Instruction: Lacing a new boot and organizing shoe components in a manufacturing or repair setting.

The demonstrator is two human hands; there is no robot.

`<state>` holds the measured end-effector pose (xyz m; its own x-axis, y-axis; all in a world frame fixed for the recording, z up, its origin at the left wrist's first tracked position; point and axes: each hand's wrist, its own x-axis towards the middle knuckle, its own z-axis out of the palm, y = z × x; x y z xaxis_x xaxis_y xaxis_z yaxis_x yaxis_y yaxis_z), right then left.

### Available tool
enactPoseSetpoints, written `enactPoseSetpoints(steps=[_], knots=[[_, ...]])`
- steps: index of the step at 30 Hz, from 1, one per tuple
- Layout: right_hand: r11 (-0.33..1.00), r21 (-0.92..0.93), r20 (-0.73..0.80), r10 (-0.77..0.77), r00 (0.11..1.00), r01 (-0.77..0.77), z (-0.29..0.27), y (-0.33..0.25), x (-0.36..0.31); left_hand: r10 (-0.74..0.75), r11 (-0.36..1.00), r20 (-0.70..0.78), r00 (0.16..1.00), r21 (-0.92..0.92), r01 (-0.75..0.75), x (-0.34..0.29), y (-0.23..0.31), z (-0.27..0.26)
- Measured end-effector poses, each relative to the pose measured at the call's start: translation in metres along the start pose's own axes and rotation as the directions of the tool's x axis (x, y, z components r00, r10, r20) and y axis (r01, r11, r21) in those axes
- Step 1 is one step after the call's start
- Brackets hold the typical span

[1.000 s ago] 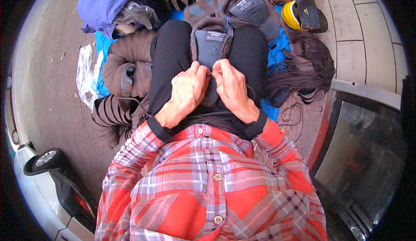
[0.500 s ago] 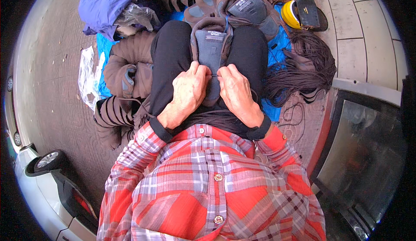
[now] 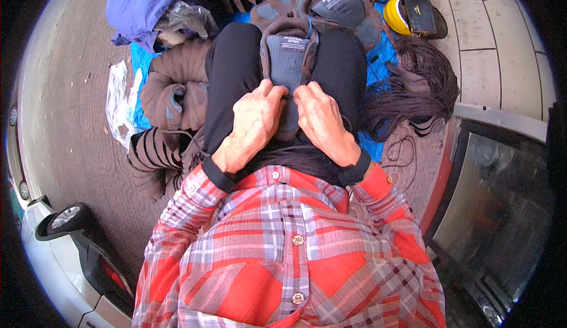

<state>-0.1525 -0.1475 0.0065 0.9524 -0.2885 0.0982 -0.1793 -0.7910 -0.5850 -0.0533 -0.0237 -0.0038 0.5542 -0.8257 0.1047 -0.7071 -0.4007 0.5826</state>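
On my lap, between my black-trousered knees, rests a brown and grey-blue shoe upper (image 3: 287, 62) with its padded tongue facing up. My left hand (image 3: 251, 124) is closed in a pinch at the upper's left edge. Opposite it, my right hand (image 3: 322, 121) pinches the right edge, with the fingertips of both hands close together. What lies between the fingertips is too small to make out. Dark laces (image 3: 301, 158) lie across my lap below the hands. Just beyond my knees another shoe upper (image 3: 336, 6) of the same kind lies among more pieces.
Nested brown uppers (image 3: 177, 71) are stacked at my left on a blue sheet (image 3: 142, 80). A purple cloth (image 3: 144, 9) lies beyond. To my right are a bundle of dark laces (image 3: 422, 86), a yellow roll (image 3: 394, 18), a black pouch (image 3: 420, 15) and a glass-fronted case (image 3: 490, 192).
Both hands have shifted very slightly away from me along the upper, still pinching it. The upper has tilted a little, and its far end is slightly farther away.
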Motion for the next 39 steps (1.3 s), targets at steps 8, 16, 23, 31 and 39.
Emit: enactPoseSetpoints(steps=[8, 16, 23, 31, 39], knots=[[1.000, 0.009, -0.023, 0.013, 1.000, -0.013, -0.002, 0.008, -0.007, 0.314, 0.927, 0.104, 0.944, 0.183, -0.328, 0.022, -0.001, 0.009], [0.998, 0.041, 0.038, -0.049, 0.998, 0.047, 0.006, 0.011, 0.003, 0.068, 0.971, 0.031, 0.997, -0.232, -0.059, 0.003, -0.002, -0.006], [0.971, 0.228, 0.031, 0.061, 0.998, -0.067, 0.004, 0.013, 0.005, -0.230, 0.902, -0.119, 0.966, -0.399, 0.165, -0.010, -0.004, -0.008], [0.956, 0.235, 0.022, 0.173, 0.985, -0.173, 0.014, 0.008, 0.012, -0.149, 0.923, -0.098, 0.984, -0.372, 0.103, -0.002, -0.004, -0.003], [0.932, 0.224, -0.009, 0.295, 0.955, -0.286, 0.007, -0.002, 0.006, -0.166, 0.915, -0.061, 0.984, -0.383, 0.130, -0.004, -0.001, -0.005]])
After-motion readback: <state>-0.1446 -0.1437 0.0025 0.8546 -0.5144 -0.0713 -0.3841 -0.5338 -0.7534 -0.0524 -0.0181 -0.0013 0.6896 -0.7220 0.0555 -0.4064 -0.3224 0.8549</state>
